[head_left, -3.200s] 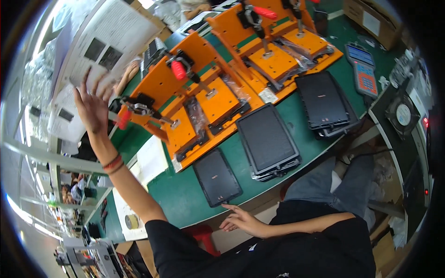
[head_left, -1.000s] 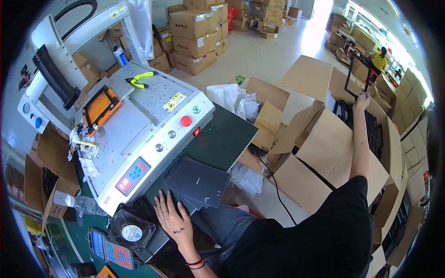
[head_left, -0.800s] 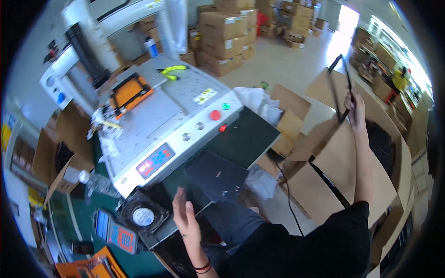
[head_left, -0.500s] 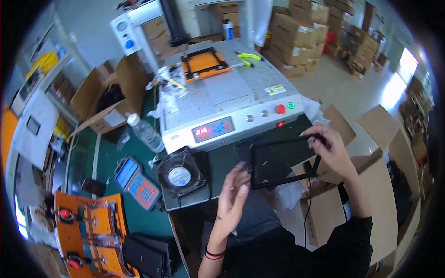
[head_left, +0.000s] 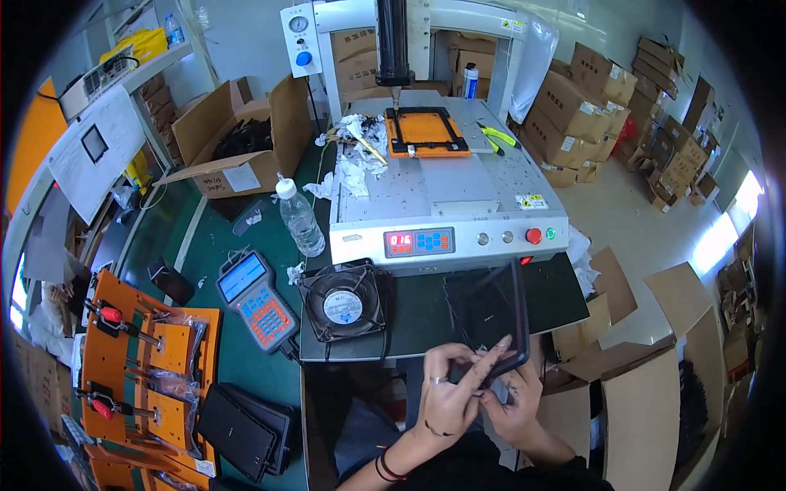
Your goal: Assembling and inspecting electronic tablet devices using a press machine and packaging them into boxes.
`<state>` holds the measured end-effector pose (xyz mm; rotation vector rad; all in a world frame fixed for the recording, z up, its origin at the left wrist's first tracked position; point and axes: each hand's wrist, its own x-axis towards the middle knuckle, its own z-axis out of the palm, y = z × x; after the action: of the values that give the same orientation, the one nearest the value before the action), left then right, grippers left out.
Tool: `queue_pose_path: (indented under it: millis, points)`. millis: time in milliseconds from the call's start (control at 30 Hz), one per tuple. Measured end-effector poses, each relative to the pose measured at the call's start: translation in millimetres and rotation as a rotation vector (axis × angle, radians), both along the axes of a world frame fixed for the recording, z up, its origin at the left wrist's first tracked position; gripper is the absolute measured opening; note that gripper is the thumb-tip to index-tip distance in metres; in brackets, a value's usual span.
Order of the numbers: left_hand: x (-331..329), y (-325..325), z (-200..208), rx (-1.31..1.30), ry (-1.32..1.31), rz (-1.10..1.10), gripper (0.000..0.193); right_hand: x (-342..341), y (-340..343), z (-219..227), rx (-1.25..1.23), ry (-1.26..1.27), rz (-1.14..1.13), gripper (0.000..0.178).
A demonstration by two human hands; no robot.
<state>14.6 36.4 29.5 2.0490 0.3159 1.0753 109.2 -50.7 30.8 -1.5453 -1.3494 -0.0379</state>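
A thin black rectangular frame [head_left: 521, 315] is held tilted over the near edge of the machine bench. My right hand [head_left: 516, 407] grips it from below at its near corner, fingers bent around the rim. My left hand [head_left: 449, 405] reaches in beside it, its fingers closed on the near side of the same frame and one finger laid along the rim. The fingers partly hide that corner. Beyond my hands, an orange fixture [head_left: 430, 149] carrying another black frame lies on the bed of a dispensing machine [head_left: 458, 192], under its black nozzle cylinder [head_left: 393, 41].
Left of my hands stand a black cooling fan [head_left: 342, 306], a keypad controller [head_left: 259, 304] and a clear bottle [head_left: 301, 219]. Orange clamp fixtures [head_left: 151, 360] and dark flat panels [head_left: 237, 430] lie nearer. Green-handled pliers [head_left: 499, 137] rest on the machine. Open cartons [head_left: 647, 393] stand at right.
The frame has turned from facing me broadly to steeply tilted. My right hand has come down to its near corner, and my left hand has moved right onto it. The view has shifted.
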Motion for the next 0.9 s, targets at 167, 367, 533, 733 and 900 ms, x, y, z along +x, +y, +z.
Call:
queue_pose_path:
  millis: [167,367,533,733,900]
  points:
    - [2.3,8.9,-2.6,0.04,0.089,-0.051,0.059,8.8,-2.9,-6.5,-0.075,0.511,0.149,0.022]
    - [-4.9,20.0,-18.6,-0.01,0.125,-0.163,0.058,17.0,-11.2,46.1,-0.163,0.941,0.2,0.031]
    - [-2.3,44.5,-2.7,0.054,0.218,-0.025,0.06,38.4,-13.1,44.2,0.016,0.845,0.093,0.029]
    - [65.8,133.8,49.1,0.323,0.144,0.367,0.061,59.8,-26.6,38.2,0.061,0.723,-0.064,0.019]
    - [140.0,244.6,59.5,0.113,0.515,0.444,0.082,59.8,-47.5,32.2,-0.019,0.473,-0.184,0.023]
